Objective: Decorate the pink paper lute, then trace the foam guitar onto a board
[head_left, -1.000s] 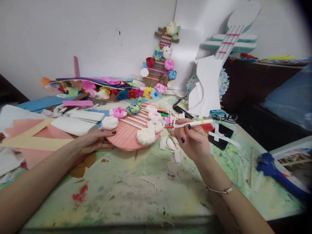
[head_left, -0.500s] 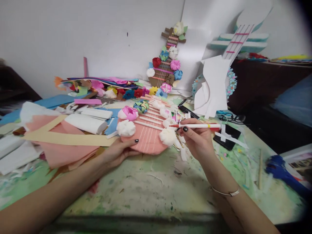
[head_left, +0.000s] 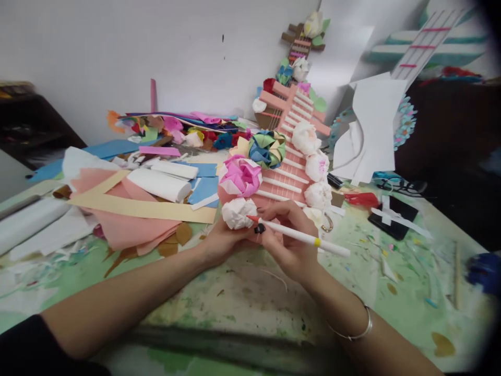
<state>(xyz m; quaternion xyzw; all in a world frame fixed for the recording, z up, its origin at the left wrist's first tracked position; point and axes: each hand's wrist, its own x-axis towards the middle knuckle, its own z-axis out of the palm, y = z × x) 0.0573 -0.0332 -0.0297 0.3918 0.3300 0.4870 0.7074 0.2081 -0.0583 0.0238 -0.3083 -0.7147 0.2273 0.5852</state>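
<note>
My left hand (head_left: 223, 241) grips the lower edge of a pink paper model of a stringed instrument (head_left: 287, 176), which is tilted up with its neck pointing away. My right hand (head_left: 293, 243) pinches a white marker (head_left: 301, 233) with a red tip. That tip meets, or nearly meets, the right side of a white crumpled paper flower (head_left: 236, 212) on the model. Above it sit a pink-and-white paper flower (head_left: 240, 176) and a green-and-blue one (head_left: 267, 149). Several white paper flowers (head_left: 318, 166) line the right side. My left fingers are partly hidden.
Pink paper sheets (head_left: 113, 230), a cream paper strip (head_left: 156, 209) and white rolls (head_left: 160, 184) lie left. Behind stand a brown model instrument (head_left: 300, 39) and a white one (head_left: 376, 125). A black phone-like slab (head_left: 395, 216) and scraps lie right.
The model has been raised and tilted up toward me. My right hand has moved left across it, bringing the marker's red tip to the lower-left white flower. The view has shifted left.
</note>
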